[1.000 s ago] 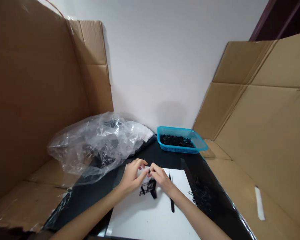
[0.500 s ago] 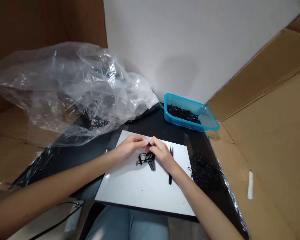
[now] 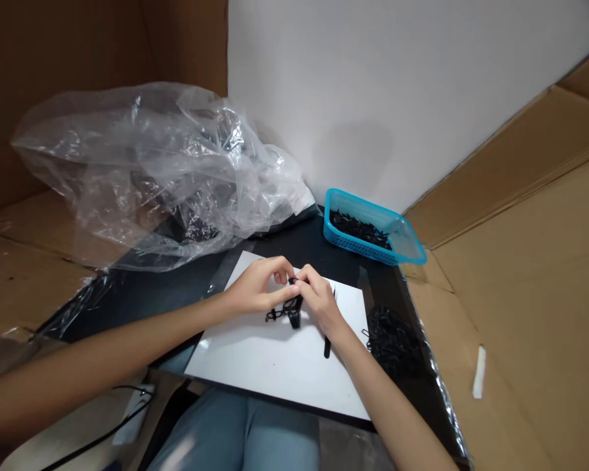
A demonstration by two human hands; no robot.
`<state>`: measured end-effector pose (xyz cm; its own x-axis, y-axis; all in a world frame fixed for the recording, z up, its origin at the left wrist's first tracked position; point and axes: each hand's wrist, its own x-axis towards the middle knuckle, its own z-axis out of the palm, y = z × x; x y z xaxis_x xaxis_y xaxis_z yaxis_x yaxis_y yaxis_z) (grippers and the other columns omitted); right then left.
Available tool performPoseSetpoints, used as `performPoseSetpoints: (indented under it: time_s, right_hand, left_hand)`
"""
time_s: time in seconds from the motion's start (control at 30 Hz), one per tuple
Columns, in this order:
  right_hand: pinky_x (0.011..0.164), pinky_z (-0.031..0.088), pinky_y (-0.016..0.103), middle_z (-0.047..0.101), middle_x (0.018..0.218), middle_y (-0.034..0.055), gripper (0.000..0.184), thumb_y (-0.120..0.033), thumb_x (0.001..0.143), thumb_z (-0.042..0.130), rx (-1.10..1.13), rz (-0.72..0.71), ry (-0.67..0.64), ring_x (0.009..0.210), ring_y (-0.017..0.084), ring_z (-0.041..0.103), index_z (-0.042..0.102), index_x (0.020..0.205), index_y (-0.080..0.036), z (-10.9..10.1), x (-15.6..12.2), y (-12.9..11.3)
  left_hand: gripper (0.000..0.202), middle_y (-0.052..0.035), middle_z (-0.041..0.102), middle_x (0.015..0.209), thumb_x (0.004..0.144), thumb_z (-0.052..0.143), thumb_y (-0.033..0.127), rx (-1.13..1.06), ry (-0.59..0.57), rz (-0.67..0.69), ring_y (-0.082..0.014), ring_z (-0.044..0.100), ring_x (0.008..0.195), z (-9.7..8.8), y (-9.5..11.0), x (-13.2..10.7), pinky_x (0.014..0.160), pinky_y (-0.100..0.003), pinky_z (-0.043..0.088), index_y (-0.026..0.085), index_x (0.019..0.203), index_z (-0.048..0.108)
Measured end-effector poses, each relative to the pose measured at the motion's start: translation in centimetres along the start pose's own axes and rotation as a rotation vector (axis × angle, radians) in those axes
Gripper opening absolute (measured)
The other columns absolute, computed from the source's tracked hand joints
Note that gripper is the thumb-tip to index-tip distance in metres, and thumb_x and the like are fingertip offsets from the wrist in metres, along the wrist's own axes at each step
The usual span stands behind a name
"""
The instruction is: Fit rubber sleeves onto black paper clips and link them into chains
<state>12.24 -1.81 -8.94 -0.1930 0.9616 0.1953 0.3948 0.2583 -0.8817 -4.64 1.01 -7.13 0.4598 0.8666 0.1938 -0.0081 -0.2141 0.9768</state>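
1. Brown cardboard sheets (image 3: 530,275) stand open around my workspace, with a white wall (image 3: 397,98) behind them, and a crumpled clear plastic bag (image 3: 142,170) with dark contents slumps at the back left.
2. The black work surface (image 3: 294,239) carries a white board (image 3: 269,360), which sits just in front of my forearms.
3. At the back right, a blue plastic basket (image 3: 353,209) holds a heap of small black parts, and a looser black pile (image 3: 392,340) lies on the surface to the right of the board.
4. On the board, black tweezers (image 3: 326,347) lie partly under my right hand (image 3: 321,304), close beside the work.
5. A tangle of black loops (image 3: 285,315) sits mid-board, directly under both hands, its exact shape partly hidden by my fingers.
6. My left hand (image 3: 258,288) and right hand are both curled closed, and their fingertips meet on a small black piece (image 3: 292,281) at the tangle's top edge, pinching it as far as this view shows.
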Motion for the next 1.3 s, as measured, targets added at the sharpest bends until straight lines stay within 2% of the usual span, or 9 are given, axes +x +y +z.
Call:
performPoseSetpoints:
  time_s: [0.1,0.23,0.37,0.53,0.67,0.73,0.83,1.07,1.3]
  right_hand:
    - [0.061,0.035,0.026,0.050,0.066,-0.0022,0.013,-0.027,0.081,0.041,-0.015,-0.012,-0.022,0.064,0.015,0.047,0.044,0.069,-0.021,-0.1,0.0,0.1]
    - [0.066,0.035,0.028,0.050,0.070,-0.0008,0.014,-0.024,0.083,0.041,-0.114,-0.045,-0.015,0.069,0.017,0.048,0.043,0.070,-0.022,-0.2,0.1,0.3]
    - [0.068,0.033,0.030,0.046,0.069,0.0001,0.017,-0.021,0.085,0.038,-0.266,-0.114,-0.029,0.071,0.018,0.046,0.039,0.068,-0.023,-0.3,0.1,0.2]
    - [0.069,0.033,0.032,0.046,0.069,0.0014,0.018,-0.022,0.086,0.037,-0.367,-0.152,-0.016,0.072,0.020,0.045,0.037,0.068,-0.023,-0.4,0.1,0.2]
    - [0.075,0.033,0.036,0.056,0.087,0.0062,0.016,-0.029,0.091,0.038,-0.499,-0.169,-0.007,0.084,0.023,0.047,0.051,0.084,-0.022,-0.4,0.0,0.2]
    - [0.078,0.033,0.037,0.057,0.093,0.0071,0.020,-0.032,0.093,0.036,-0.487,-0.150,0.025,0.089,0.024,0.048,0.053,0.092,-0.022,-0.4,-0.1,0.3]
    - [0.079,0.036,0.035,0.057,0.089,0.0051,0.021,-0.033,0.093,0.035,-0.324,-0.103,0.060,0.087,0.022,0.051,0.053,0.090,-0.022,-0.4,-0.2,0.3]
    - [0.069,0.043,0.029,0.056,0.074,-0.0008,0.015,-0.034,0.086,0.046,0.130,0.017,-0.042,0.074,0.017,0.056,0.052,0.079,-0.021,-0.1,-0.1,0.3]
    - [0.069,0.045,0.030,0.053,0.067,-0.0009,0.014,-0.034,0.076,0.049,0.458,0.063,-0.026,0.069,0.017,0.057,0.049,0.071,-0.021,0.6,-0.1,0.0]
  left_hand:
    - [0.018,-0.0009,0.061,0.066,0.073,0.068,0.031,-0.062,0.057,-0.079,-0.0145,0.051,0.066,-0.2,-0.3,0.3,0.065,-0.026,0.036,0.014,0.067,0.064]
    - [0.017,0.0002,0.059,0.071,0.071,0.067,0.032,-0.171,0.197,-0.149,-0.0135,0.050,0.068,-1.0,-1.2,1.2,0.064,-0.025,0.035,0.016,0.072,0.063]
    - [0.016,0.0003,0.057,0.067,0.066,0.069,0.028,-0.289,0.249,-0.241,-0.0116,0.047,0.062,-1.4,-1.8,1.5,0.060,-0.025,0.033,0.014,0.072,0.063]
    - [0.018,0.0007,0.054,0.069,0.066,0.070,0.029,-0.420,0.297,-0.282,-0.0103,0.049,0.064,-1.8,-1.2,1.6,0.058,-0.023,0.034,0.015,0.072,0.060]
    - [0.019,0.0009,0.055,0.069,0.062,0.073,0.024,-0.472,0.198,-0.307,-0.0089,0.048,0.061,-1.6,-0.6,1.4,0.056,-0.022,0.034,0.014,0.072,0.060]
    - [0.019,0.0021,0.055,0.067,0.059,0.073,0.021,-0.477,0.141,-0.308,-0.0077,0.046,0.058,-1.4,-0.5,1.3,0.055,-0.021,0.033,0.014,0.071,0.060]
    - [0.019,0.0032,0.055,0.065,0.058,0.075,0.019,-0.456,0.074,-0.292,-0.0077,0.045,0.058,-1.2,-0.4,1.1,0.055,-0.021,0.032,0.015,0.070,0.061]
    - [0.019,0.0021,0.060,0.065,0.064,0.077,0.023,-0.469,-0.130,-0.244,-0.0117,0.054,0.066,-1.3,-0.4,0.9,0.064,-0.023,0.039,0.016,0.072,0.061]
    - [0.021,-0.0026,0.064,0.074,0.069,0.075,0.028,-0.619,-0.316,-0.311,-0.0168,0.060,0.076,-0.9,-0.8,0.5,0.072,-0.029,0.041,0.017,0.078,0.060]
